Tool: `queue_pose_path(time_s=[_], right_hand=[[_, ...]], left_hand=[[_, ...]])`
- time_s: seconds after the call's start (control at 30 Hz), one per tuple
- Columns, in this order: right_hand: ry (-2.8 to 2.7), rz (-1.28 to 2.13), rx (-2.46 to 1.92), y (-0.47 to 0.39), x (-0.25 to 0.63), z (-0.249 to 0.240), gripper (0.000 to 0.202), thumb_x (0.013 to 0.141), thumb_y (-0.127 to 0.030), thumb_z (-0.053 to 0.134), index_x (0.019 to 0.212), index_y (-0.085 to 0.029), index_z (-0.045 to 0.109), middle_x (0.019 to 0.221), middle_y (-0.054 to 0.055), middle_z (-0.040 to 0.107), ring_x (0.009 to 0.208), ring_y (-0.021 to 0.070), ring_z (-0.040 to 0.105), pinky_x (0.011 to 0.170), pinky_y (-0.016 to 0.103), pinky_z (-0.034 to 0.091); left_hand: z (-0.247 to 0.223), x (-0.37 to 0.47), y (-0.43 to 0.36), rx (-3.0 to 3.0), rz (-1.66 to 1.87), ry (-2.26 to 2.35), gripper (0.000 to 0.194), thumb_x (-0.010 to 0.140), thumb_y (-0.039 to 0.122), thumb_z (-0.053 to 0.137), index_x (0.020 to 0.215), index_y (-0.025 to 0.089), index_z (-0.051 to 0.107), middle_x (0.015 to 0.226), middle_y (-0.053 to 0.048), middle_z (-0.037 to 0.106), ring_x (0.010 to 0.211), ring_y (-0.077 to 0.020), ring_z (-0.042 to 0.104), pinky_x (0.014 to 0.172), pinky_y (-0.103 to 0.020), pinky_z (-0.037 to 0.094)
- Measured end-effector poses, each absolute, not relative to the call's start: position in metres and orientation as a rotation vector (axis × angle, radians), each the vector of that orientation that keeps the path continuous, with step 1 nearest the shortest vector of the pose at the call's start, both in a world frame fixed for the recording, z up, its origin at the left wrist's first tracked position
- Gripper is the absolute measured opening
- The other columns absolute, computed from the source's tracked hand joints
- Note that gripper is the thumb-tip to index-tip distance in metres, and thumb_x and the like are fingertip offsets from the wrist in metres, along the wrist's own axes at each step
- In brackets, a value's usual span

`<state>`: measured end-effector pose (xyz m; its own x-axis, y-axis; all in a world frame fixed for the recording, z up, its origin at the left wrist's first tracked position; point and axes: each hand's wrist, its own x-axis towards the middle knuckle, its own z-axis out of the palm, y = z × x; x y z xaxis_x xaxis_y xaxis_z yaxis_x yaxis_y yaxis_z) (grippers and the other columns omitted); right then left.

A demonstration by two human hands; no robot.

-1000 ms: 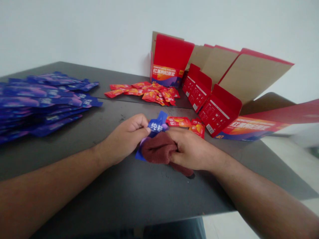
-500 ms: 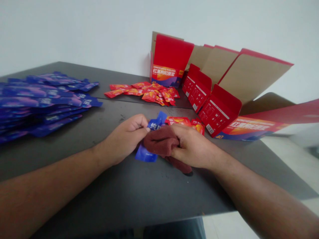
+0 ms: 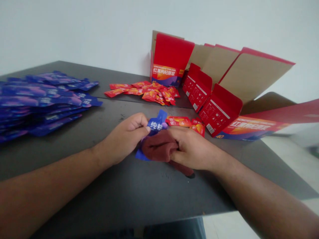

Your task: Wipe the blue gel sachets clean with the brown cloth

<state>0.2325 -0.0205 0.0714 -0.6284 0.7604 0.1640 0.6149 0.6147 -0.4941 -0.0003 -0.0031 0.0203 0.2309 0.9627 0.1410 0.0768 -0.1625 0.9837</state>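
Observation:
Between finger and thumb, my left hand (image 3: 132,136) pinches the edge of a blue sachet (image 3: 157,122) near its upper end. My right hand (image 3: 191,147) is closed around a bunched brown cloth (image 3: 158,146), which lies against the sachet's lower half. Most of that half is covered; only a blue corner shows below the cloth. A loose tail of the cloth hangs down to the right. Just beyond my right hand, red sachets (image 3: 178,120) lie on the dark table (image 3: 124,199).
A large heap of blue sachets (image 3: 50,96) sits at the left. Farther back is a pile of red sachets (image 3: 149,92). An open red box (image 3: 166,61) stands behind it, and more open boxes (image 3: 220,108) with raised flaps line the right side. A pale wall (image 3: 99,30) rises behind.
The cloth has shifted down and slightly left over the sachet, hiding more of its lower end. My left hand keeps its pinch in almost the same place.

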Motion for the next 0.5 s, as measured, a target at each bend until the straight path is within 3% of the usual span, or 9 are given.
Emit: queue_pose_path(time_s=[0.3, 0.5], right_hand=[[-2.197, 0.401, -1.217, -0.011, 0.234, 0.079, 0.046, 0.089, -0.011, 0.066, 0.131, -0.026, 0.074, 0.127, 0.003, 0.08, 0.113, 0.0243, 0.074, 0.095, 0.035, 0.055], [-2.478, 0.535, -1.059, -0.019, 0.232, 0.067, 0.027, 0.081, -0.013, 0.073, 0.106, -0.023, 0.076, 0.104, 0.002, 0.08, 0.095, 0.0213, 0.072, 0.084, 0.032, 0.054]], left_hand=[[0.022, 0.0, -0.006, 1.545, 1.007, 1.028, 0.015, 0.091, 0.027, 0.066, 0.081, 0.022, 0.055, 0.07, 0.003, 0.059, 0.058, -0.0121, 0.05, 0.056, -0.026, 0.039], [0.019, 0.002, -0.003, 1.363, 1.119, 1.002, 0.018, 0.091, 0.027, 0.067, 0.081, 0.022, 0.052, 0.067, 0.004, 0.054, 0.057, -0.012, 0.047, 0.054, -0.025, 0.035]])
